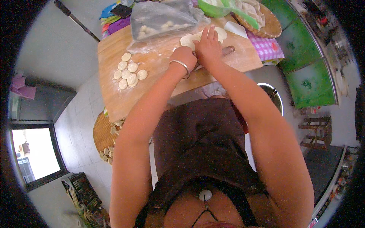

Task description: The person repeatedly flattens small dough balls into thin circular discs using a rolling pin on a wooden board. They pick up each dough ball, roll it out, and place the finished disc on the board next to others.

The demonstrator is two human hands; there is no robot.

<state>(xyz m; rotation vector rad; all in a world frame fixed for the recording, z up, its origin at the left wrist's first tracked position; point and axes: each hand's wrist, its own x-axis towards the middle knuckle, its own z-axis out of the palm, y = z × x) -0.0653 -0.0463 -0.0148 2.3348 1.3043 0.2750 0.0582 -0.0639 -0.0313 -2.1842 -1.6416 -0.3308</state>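
My right hand (210,47) lies palm down across a wooden rolling pin (229,50), its fingers stretched out towards flat dough wrappers (188,42) on the floured wooden board (154,67). Close beside it, my left hand (184,57), with a bangle at the wrist, is curled near the pin's left end. What its fingers hold is hidden. Several small flattened dough discs (125,74) lie in a loose cluster on the board's left part. Behind the hands, a clear plastic bag (162,14) covers more dough pieces.
A green plastic scoop (228,11) and a woven tray with cloth (271,24) sit at the back right. Below the board's left corner is a round woven tray (101,131) with dumplings. A metal pot (278,97) stands right of my lap, near green cabinets (310,82).
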